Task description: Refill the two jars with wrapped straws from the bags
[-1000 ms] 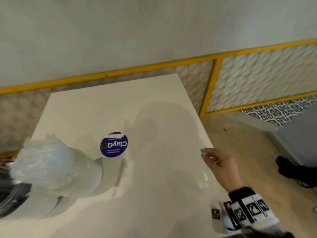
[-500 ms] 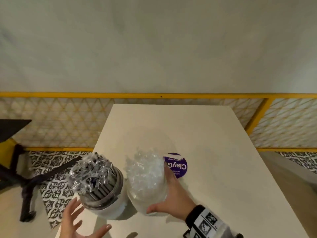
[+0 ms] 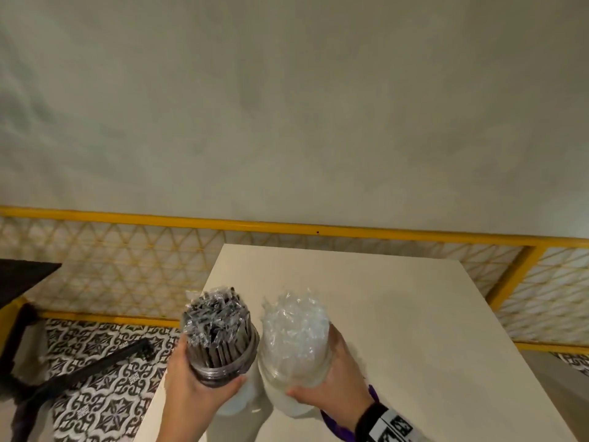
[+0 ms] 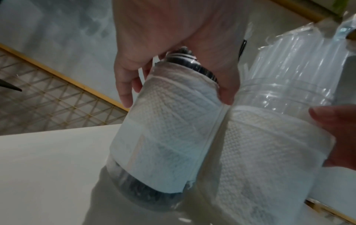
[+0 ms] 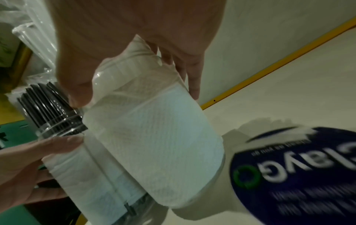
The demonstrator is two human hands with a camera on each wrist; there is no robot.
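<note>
Over white table (image 3: 398, 314), left hand (image 3: 191, 387) is gripping dark-straw jar (image 3: 220, 346); right hand (image 3: 338, 378) is clasping clear-straw jar (image 3: 294, 342) beside it.

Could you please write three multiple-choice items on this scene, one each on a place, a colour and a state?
1. Where is the dark-straw jar relative to the clear-straw jar?
A. On its left, touching
B. On its right
C. Behind it, apart

2. What colour is the rail behind the table?
A. Red
B. Yellow
C. Green

3. What is the left hand doing?
A. Hanging idle
B. Pressing flat on the table
C. Gripping the dark-straw jar

Key:
1 A, the head view shows them side by side, touching.
2 B, it is yellow.
3 C, its fingers wrap that jar.
</note>
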